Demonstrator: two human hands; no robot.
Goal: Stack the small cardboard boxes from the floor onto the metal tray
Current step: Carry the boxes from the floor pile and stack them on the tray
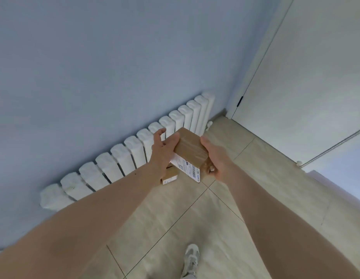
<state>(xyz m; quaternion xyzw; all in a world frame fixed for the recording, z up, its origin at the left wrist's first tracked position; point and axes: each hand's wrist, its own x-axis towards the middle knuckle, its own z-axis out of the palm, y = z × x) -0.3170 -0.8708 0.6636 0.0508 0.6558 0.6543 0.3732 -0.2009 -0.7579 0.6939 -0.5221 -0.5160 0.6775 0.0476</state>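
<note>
A small brown cardboard box (192, 151), taped and with a white shipping label on its near side, is held in the air between both hands. My left hand (163, 152) grips its left side, thumb on top and index finger stretched out toward the radiator. My right hand (215, 156) grips its right side, fingers curled beneath it. A second small cardboard box (170, 177) shows just below the left hand; whether the hand holds it or it lies on the floor is unclear. No metal tray is in view.
A white column radiator (122, 156) runs along the blue wall directly behind the box. A white door (305, 77) stands at the right. Beige floor tiles (175, 218) lie below, with my shoe (192, 258) near the bottom edge.
</note>
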